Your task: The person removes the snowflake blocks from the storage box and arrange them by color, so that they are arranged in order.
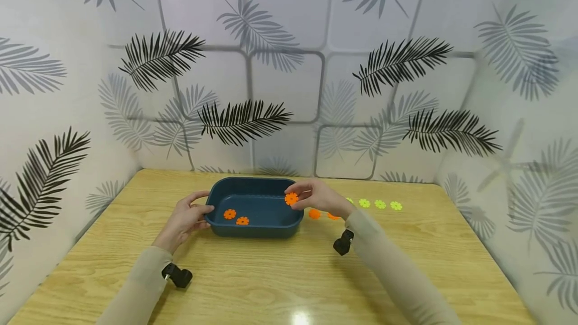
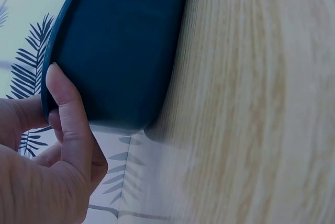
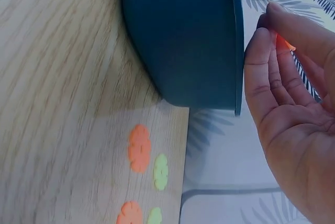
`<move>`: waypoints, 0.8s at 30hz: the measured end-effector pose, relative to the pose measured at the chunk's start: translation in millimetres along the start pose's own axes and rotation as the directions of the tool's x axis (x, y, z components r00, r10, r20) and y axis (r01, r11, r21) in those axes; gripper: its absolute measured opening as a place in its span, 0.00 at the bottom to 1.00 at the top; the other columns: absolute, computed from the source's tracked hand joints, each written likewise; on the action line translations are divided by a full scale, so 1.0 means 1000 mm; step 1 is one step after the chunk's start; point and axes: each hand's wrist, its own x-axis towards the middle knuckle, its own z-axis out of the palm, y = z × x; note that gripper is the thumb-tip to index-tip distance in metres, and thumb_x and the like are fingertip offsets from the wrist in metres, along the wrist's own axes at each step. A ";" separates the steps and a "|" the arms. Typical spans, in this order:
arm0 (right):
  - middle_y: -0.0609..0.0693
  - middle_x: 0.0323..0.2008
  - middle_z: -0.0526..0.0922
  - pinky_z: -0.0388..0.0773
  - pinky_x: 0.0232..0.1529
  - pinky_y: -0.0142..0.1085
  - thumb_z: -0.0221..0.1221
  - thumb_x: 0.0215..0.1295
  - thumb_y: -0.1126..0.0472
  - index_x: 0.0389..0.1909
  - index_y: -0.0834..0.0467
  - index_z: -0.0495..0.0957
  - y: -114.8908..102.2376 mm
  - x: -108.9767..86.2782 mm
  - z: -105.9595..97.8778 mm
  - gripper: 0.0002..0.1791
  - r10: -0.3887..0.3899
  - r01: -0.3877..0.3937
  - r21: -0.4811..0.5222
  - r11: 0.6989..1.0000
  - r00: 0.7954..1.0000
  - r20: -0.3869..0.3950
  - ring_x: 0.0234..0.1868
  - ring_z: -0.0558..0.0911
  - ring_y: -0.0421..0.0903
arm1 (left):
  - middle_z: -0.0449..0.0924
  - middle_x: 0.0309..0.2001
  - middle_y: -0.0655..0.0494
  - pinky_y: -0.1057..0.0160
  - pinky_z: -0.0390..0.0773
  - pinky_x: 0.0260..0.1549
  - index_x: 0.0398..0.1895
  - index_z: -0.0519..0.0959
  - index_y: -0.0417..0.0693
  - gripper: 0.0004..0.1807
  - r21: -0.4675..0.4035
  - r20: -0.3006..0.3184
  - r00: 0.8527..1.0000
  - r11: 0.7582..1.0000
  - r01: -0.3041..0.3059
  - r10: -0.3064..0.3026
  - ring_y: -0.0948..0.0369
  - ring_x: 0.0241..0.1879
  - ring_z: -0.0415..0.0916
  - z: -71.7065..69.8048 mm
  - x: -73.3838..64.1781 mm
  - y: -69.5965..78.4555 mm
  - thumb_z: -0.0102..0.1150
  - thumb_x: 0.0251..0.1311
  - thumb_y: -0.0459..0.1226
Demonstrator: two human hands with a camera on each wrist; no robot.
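A dark blue rectangular tub (image 1: 257, 230) stands on the wooden table. My left hand (image 1: 187, 217) grips its left end, with thumb and fingers pinching the rim, as the left wrist view also shows. Over the tub's right end, my right hand (image 1: 318, 197) pinches an orange flower-shaped disc (image 1: 291, 199) between thumb and fingers. In the right wrist view only a sliver of that orange disc (image 3: 286, 44) shows behind the fingers. Inside the tub lie two more orange discs, one at the left (image 1: 230, 213) and one near the front wall (image 1: 243, 220).
Right of the tub, orange discs (image 1: 314, 213) lie on the table (image 1: 271, 280), partly covered by the right hand. Behind them runs a row of several yellow-green discs (image 1: 380, 204). A leaf-patterned wall covering (image 1: 289, 89) rises at the table's back and sides.
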 end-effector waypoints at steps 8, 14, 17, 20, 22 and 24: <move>0.55 0.58 0.77 0.83 0.48 0.41 0.67 0.60 0.65 0.59 0.63 0.77 0.011 -0.015 -0.015 0.25 0.002 -0.002 0.000 1.000 1.000 -0.029 0.49 0.83 0.49 | 0.82 0.39 0.46 0.66 0.84 0.27 0.73 0.61 0.50 0.32 0.007 0.001 1.000 1.000 -0.009 0.009 0.62 0.26 0.81 -0.001 0.003 0.002 0.57 0.67 0.33; 0.55 0.57 0.78 0.82 0.49 0.40 0.67 0.59 0.65 0.59 0.61 0.78 0.021 -0.031 -0.026 0.25 0.025 -0.028 -0.050 0.998 0.998 -0.064 0.48 0.82 0.49 | 0.81 0.39 0.46 0.67 0.83 0.26 0.73 0.60 0.49 0.32 0.004 0.007 1.000 1.000 -0.004 0.004 0.62 0.26 0.80 -0.001 0.001 0.003 0.57 0.67 0.32; 0.55 0.54 0.79 0.81 0.49 0.41 0.68 0.59 0.64 0.59 0.60 0.78 0.027 -0.040 -0.034 0.25 0.057 -0.063 -0.069 0.996 0.995 -0.085 0.47 0.80 0.48 | 0.81 0.39 0.47 0.67 0.83 0.27 0.73 0.60 0.49 0.32 0.001 0.008 1.000 1.000 -0.004 0.004 0.63 0.26 0.80 -0.001 0.000 0.003 0.57 0.67 0.33; 0.57 0.54 0.79 0.82 0.49 0.43 0.68 0.59 0.64 0.60 0.62 0.77 0.034 -0.048 -0.040 0.27 0.084 -0.090 -0.065 0.994 0.992 -0.094 0.46 0.79 0.48 | 0.81 0.39 0.48 0.66 0.84 0.28 0.73 0.60 0.49 0.32 -0.001 0.006 1.000 1.000 -0.002 0.002 0.63 0.26 0.80 -0.001 -0.001 0.002 0.57 0.67 0.34; 0.59 0.55 0.78 0.82 0.48 0.44 0.68 0.59 0.65 0.60 0.63 0.76 0.039 -0.054 -0.043 0.27 0.101 -0.107 -0.055 0.993 0.991 -0.093 0.44 0.79 0.49 | 0.81 0.39 0.49 0.66 0.84 0.28 0.73 0.60 0.48 0.32 -0.004 0.004 1.000 1.000 -0.002 0.002 0.63 0.26 0.80 -0.001 -0.001 0.001 0.57 0.67 0.33; 0.58 0.56 0.78 0.81 0.48 0.43 0.68 0.58 0.65 0.60 0.64 0.76 0.044 -0.059 -0.045 0.28 0.112 -0.118 -0.062 0.991 0.988 -0.103 0.44 0.78 0.48 | 0.81 0.39 0.49 0.66 0.84 0.28 0.73 0.60 0.48 0.32 -0.005 0.006 1.000 1.000 -0.002 0.002 0.63 0.26 0.80 -0.001 -0.001 0.000 0.58 0.67 0.33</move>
